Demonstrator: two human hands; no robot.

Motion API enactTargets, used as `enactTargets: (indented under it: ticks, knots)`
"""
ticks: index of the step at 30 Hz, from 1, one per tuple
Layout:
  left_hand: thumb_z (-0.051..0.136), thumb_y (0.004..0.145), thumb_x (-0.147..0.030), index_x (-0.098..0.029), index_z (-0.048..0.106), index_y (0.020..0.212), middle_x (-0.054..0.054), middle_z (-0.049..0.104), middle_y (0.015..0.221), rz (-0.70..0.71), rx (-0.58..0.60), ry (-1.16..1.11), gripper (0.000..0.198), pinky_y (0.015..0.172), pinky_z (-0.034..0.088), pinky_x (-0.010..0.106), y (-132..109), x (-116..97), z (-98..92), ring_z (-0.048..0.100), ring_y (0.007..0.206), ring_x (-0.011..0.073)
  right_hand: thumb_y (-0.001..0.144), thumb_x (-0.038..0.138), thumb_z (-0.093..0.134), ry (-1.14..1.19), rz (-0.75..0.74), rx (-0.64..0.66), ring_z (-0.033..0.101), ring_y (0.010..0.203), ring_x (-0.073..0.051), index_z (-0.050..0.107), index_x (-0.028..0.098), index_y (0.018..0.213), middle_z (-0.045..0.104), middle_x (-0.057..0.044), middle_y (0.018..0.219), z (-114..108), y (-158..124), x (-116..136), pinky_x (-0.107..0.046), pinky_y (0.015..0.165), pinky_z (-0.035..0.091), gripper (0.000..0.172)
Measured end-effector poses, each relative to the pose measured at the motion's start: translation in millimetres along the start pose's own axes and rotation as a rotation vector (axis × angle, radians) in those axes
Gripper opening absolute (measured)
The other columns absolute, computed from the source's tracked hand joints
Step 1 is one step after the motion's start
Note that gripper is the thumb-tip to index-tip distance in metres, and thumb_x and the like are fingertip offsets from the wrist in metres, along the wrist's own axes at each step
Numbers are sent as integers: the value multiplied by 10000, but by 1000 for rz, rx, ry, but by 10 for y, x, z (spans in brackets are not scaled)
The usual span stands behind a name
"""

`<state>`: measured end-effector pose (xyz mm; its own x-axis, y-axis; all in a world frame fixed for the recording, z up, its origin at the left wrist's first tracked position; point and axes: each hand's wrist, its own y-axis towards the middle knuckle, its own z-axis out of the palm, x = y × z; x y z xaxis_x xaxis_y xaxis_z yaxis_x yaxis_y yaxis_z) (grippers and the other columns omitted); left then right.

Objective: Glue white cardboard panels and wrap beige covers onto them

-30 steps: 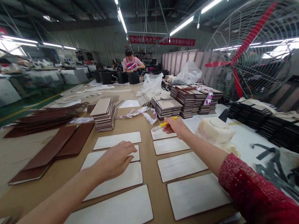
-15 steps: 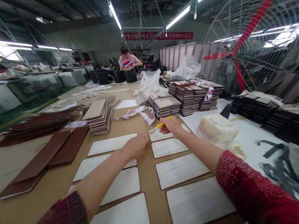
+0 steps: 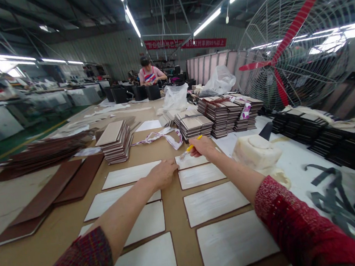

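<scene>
My right hand is closed round a yellow-handled brush whose tip rests on the farthest white panel of the right column. My left hand lies on the brown table with its fingers bent, touching the left edge of that same panel. Several white rectangular panels with dark edges lie in two columns in front of me, among them one at the far left and one near the front right. Red patterned sleeves cover both my upper arms.
Stacks of brown-edged panels stand beyond the white ones. Dark brown sheets lie at the left. A cream lump sits to the right. A large fan stands at the right. Another person works at the far end.
My left hand has reached forward and to the right, from the left column to the edge of the farthest right panel. My right hand with the brush has stayed at that panel.
</scene>
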<state>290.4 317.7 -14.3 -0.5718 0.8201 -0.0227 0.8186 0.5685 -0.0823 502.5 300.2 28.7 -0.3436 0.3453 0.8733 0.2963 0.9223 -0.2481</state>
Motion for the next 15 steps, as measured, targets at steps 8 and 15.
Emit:
enactTargets:
  ticks: [8,15]
  knots:
    - [470,788,-12,-198,638,1236,110,619,1178,-3,-11,-29,512,962,457,374,-24,0,8,578,1102,259,966,364,607,-82,-15,14,660,823,-166,629,133,1107,662,-61,1022,-138,-18,-16,-330,713,575,272]
    - [491,839,-18,-176,633,1230,96,630,1200,-13,8,-44,444,985,455,393,-42,-18,-28,575,1136,240,969,372,604,-138,-40,32,653,720,-136,645,125,1020,671,-33,905,-1,-102,-12,-290,647,568,256]
